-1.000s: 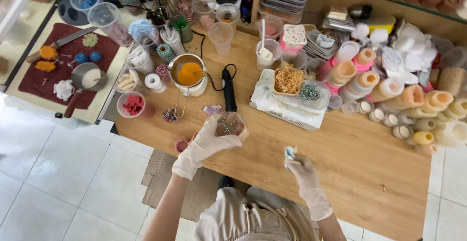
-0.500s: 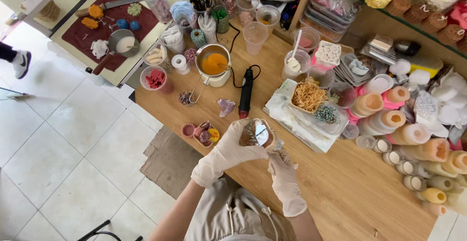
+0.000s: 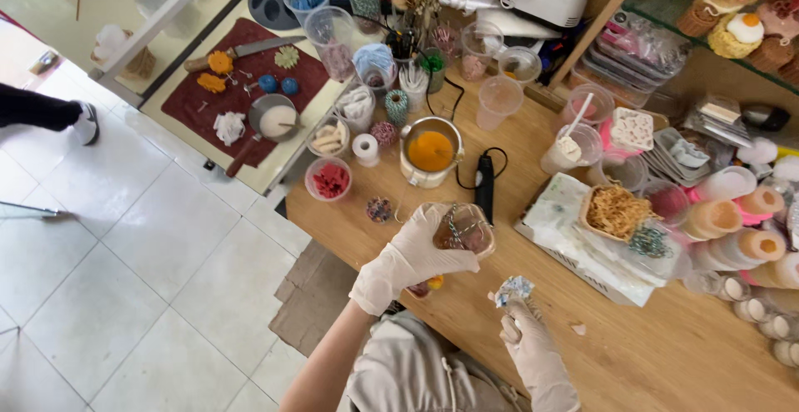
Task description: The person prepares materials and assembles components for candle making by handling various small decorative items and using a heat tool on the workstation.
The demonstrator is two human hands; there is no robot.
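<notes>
The right hand (image 3: pixel 533 341) has pulled away from the clear glass jar (image 3: pixel 463 229) since half a second ago, pinching a small crumpled wrapper (image 3: pixel 513 289) in its fingertips. The left hand (image 3: pixel 412 258) is clamped around the jar, held above the wooden table (image 3: pixel 666 354) just in front of the one metal pot of orange wax (image 3: pixel 430 151). Both hands wear white gloves. One black heat tool (image 3: pixel 483 186) lies beside the pot; one tray of dried straw (image 3: pixel 616 212) sits to its right.
</notes>
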